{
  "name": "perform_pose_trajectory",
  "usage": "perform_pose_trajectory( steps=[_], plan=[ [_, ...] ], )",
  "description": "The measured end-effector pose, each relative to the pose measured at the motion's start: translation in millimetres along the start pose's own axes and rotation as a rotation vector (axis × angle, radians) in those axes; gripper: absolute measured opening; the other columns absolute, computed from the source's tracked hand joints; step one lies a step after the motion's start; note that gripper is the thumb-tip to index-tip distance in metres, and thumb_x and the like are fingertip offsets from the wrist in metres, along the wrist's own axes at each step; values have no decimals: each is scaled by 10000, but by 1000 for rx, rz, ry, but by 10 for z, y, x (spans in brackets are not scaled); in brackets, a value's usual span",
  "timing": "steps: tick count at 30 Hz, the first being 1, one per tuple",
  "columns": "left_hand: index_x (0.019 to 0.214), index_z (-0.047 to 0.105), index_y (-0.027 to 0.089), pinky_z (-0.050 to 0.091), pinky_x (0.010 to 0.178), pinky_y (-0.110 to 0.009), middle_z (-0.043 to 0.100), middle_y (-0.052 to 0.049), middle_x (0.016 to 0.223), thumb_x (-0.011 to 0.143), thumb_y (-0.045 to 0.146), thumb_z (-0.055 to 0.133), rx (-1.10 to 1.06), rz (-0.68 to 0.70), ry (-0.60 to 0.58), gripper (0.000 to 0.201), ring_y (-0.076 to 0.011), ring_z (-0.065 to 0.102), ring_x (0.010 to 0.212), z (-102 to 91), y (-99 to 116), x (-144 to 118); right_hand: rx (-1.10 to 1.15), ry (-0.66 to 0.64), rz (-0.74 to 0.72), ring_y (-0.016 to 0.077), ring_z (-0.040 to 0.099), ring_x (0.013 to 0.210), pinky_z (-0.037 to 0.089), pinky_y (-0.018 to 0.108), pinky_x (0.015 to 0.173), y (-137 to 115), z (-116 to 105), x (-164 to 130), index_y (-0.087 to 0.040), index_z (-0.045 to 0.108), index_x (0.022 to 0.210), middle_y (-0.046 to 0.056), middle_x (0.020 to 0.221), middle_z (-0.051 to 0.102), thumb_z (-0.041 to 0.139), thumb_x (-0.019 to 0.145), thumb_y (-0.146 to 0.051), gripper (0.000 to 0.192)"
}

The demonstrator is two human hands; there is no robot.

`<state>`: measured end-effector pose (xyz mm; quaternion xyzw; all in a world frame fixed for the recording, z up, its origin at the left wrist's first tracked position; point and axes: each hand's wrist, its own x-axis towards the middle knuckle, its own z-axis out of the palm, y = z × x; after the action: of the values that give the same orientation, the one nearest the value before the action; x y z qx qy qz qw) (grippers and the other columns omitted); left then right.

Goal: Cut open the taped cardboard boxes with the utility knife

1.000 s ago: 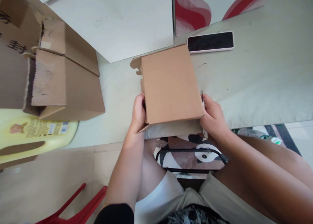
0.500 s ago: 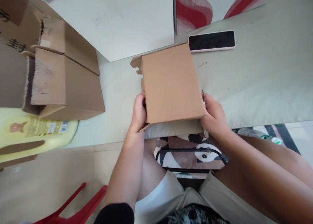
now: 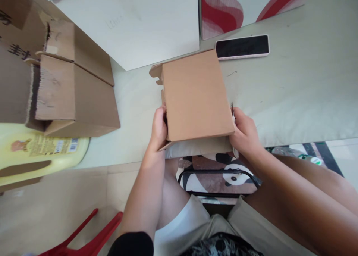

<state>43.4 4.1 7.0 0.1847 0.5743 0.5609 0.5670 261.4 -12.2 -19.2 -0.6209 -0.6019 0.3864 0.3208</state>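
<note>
Both hands on the small cardboard box (image 3: 197,95) at the near table (image 3: 293,95) edge. Left hand (image 3: 158,128) clamped on its near-left corner, right hand (image 3: 244,133) clamped on near-right corner; box lid closed, side tab sticking out at far left. Phone (image 3: 242,47) lies screen-up just behind box. Torn big carton (image 3: 64,84) well to the left, yellow jug (image 3: 36,151) below it.
</note>
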Motion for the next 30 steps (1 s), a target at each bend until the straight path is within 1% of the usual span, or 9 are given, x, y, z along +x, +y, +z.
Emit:
perform_pose_trajectory(
  steps=[5,8,14,17,21,26,30],
  plan=[
    [655,581,171,382,545,-243,542,-12,640,966,294,423,-5,-15,-10,370,-127,488,543,15,16,-15,2,-2,18,198,481,664,309,322,590,7,4,-2,-247,503,818,17,669,588,490,814,-385,139],
    [637,564,175,367,529,-240,535,-12,629,962,270,406,-3,-17,-6,374,-125,477,535,15,17,-20,-5,-1,13,201,490,670,317,327,597,8,6,-1,-246,499,819,23,696,605,484,815,-386,141],
    [657,576,182,389,548,-245,550,-14,653,955,311,477,-8,17,-22,340,-126,476,545,2,2,-17,-15,-5,16,201,492,670,330,335,614,0,7,0,-248,479,808,22,703,595,473,818,-392,144],
    [665,567,184,383,527,-240,546,-10,642,954,302,477,-16,18,-31,325,-121,451,521,8,7,-20,-16,0,16,195,481,665,324,331,609,8,12,1,-247,476,800,19,693,584,476,817,-391,144],
    [651,545,194,396,516,-245,521,-5,601,969,320,489,-18,-2,-1,347,-124,438,503,8,6,-15,-11,3,-4,187,474,660,316,324,601,9,11,1,-244,483,808,19,702,598,473,819,-375,131],
    [635,539,203,395,524,-259,538,-10,606,960,328,508,-17,14,0,349,-131,456,509,-21,-20,1,-7,-6,-9,186,477,657,321,322,601,-11,-8,-4,-245,491,814,16,704,607,474,824,-354,111],
    [658,562,207,402,540,-275,514,-8,596,951,375,547,-17,5,11,338,-146,480,522,-33,-33,7,-6,-6,-7,188,473,658,336,324,605,-21,-15,-11,-246,492,811,18,703,603,479,818,-343,98]
  ],
)
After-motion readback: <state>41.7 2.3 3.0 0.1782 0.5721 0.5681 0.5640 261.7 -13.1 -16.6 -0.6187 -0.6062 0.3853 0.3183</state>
